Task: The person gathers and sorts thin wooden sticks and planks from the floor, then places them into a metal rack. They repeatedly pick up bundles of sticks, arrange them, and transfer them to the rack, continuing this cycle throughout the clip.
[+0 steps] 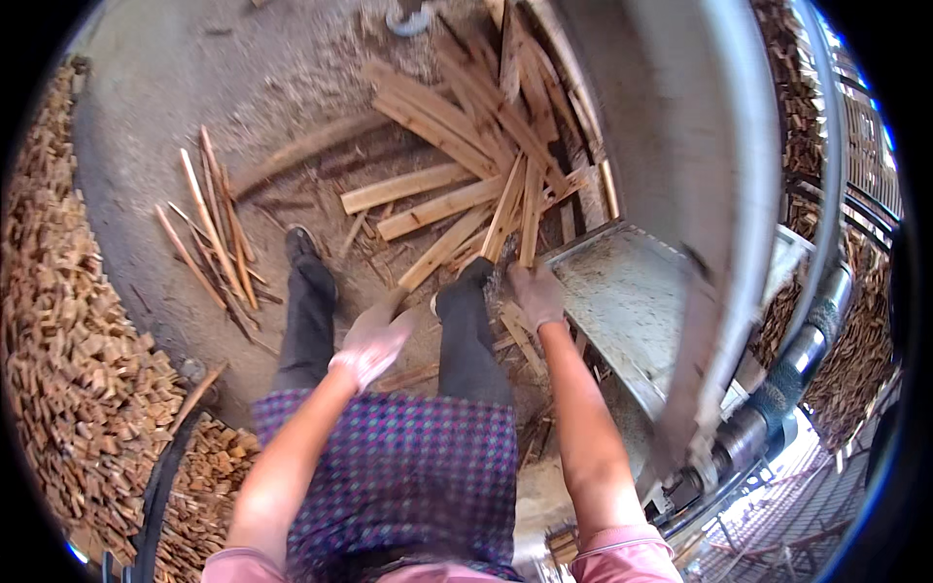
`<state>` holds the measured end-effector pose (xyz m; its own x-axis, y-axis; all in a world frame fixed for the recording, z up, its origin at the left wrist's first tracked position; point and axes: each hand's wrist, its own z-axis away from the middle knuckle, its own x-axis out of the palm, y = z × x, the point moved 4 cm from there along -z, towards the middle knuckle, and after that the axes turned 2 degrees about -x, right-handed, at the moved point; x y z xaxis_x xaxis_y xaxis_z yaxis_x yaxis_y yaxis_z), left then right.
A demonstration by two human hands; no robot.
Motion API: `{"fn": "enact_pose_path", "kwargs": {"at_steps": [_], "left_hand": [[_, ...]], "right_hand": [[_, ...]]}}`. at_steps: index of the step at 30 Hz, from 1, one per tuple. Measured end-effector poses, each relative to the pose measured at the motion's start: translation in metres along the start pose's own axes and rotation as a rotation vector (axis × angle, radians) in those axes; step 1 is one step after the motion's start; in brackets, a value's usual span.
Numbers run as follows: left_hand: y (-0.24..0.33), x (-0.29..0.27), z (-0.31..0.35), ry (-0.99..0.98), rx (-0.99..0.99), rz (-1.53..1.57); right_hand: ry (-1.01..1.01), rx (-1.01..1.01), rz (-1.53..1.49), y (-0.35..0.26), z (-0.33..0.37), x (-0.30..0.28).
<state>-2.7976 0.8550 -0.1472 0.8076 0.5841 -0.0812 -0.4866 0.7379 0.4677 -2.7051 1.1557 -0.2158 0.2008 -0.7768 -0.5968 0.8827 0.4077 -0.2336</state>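
Note:
My left hand (373, 340), in a pale glove, reaches down beside my knee with thumb and fingers apart. Just beyond its fingertips is the near end of a wooden plank (442, 248); blur hides whether they touch. My right hand (536, 294), gloved too, is closed around the near end of another wooden strip (532, 216) that points away from me. Both pieces belong to a loose pile of rough planks (437, 121) on the ground, lying crosswise over one another.
A metal machine table (632, 291) with a blurred upright blade (688, 360) stands close to my right arm. Thin sticks (219, 223) lie on the floor at left. Stacked wood pieces (68, 340) line the left side. A curved log (311, 151) lies beyond my feet.

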Motion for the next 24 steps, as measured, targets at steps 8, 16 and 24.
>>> {"fn": "enact_pose_path", "kwargs": {"at_steps": [8, 16, 24], "left_hand": [[0.056, 0.078, -0.210, -0.235, 0.110, -0.071], [0.046, 0.055, -0.249, -0.398, -0.078, 0.260], [-0.028, -0.087, -0.136, -0.191, -0.205, 0.012]], "right_hand": [[0.143, 0.136, -0.069, 0.064, -0.142, 0.024], [-0.170, -0.410, 0.577, -0.065, -0.064, 0.109], [-0.453, -0.218, -0.276, -0.066, 0.023, 0.162]]}}
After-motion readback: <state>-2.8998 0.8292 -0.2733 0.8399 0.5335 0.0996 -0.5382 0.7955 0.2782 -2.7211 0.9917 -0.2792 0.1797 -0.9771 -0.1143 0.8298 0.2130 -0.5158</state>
